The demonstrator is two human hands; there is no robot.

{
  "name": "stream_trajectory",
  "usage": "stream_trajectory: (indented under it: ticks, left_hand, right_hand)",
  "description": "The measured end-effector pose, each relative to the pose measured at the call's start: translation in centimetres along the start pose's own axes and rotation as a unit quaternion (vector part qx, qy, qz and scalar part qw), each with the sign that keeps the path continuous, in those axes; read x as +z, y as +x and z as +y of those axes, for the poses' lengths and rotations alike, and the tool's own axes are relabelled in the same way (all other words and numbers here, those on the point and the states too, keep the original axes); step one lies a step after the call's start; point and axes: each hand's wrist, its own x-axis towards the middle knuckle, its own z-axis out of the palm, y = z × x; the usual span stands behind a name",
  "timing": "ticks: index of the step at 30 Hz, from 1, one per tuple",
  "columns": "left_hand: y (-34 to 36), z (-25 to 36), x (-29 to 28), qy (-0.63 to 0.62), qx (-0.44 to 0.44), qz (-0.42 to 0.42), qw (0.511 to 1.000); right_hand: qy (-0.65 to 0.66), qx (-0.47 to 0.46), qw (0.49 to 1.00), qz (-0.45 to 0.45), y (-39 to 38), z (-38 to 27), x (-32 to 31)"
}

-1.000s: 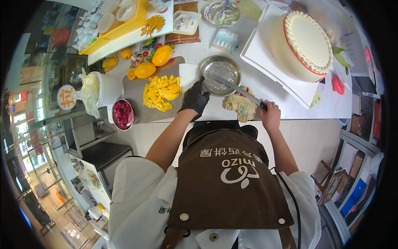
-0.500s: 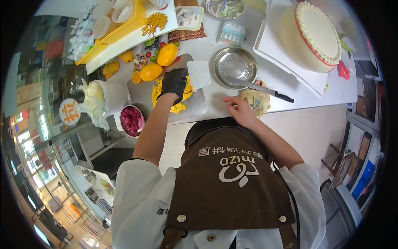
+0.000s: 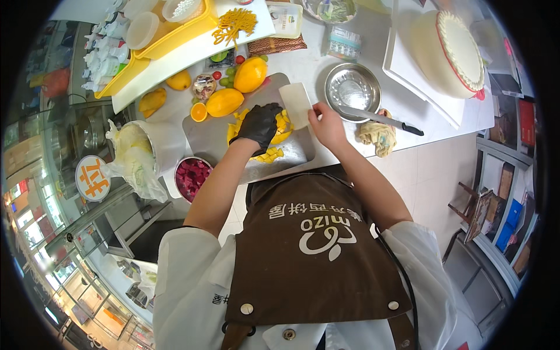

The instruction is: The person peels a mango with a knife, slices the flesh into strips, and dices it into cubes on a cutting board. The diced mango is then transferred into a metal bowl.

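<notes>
My left hand (image 3: 261,123), in a black glove, lies over chopped yellow mango (image 3: 281,125) on a flat metal tray (image 3: 201,140). Its fingertips are hidden, so whether they grip any pieces is unclear. My bare right hand (image 3: 327,125) pinches the right edge of a white rectangular scraper (image 3: 296,105). The scraper leans over the tray just right of the mango. Whole mangoes (image 3: 225,103) and a halved orange (image 3: 199,112) sit beyond my left hand.
A steel bowl (image 3: 352,92) with a knife (image 3: 382,119) across its near rim stands to the right, beside a crumpled cloth (image 3: 378,135). Left of the tray is a bowl of dark red cubes (image 3: 192,177) and a white bucket (image 3: 162,146). A cream-covered cake (image 3: 449,55) stands far right.
My right hand has moved up and left from near the cloth and taken hold of the scraper. My left hand stays over the mango. The view has shifted slightly.
</notes>
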Motion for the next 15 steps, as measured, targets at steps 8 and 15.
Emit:
stream_trajectory:
  ticks: [8,15]
  left_hand:
    - [-4.5,-2.5,1.2,0.028,0.028,0.163,0.986]
    - [-4.8,-2.2,5.6,0.055,-0.005,0.23,0.972]
  right_hand:
    - [-0.109,0.067,0.989,-0.079,-1.8,2.8,-0.9]
    - [0.053,0.097,0.974,-0.198,-0.9,1.5,6.1]
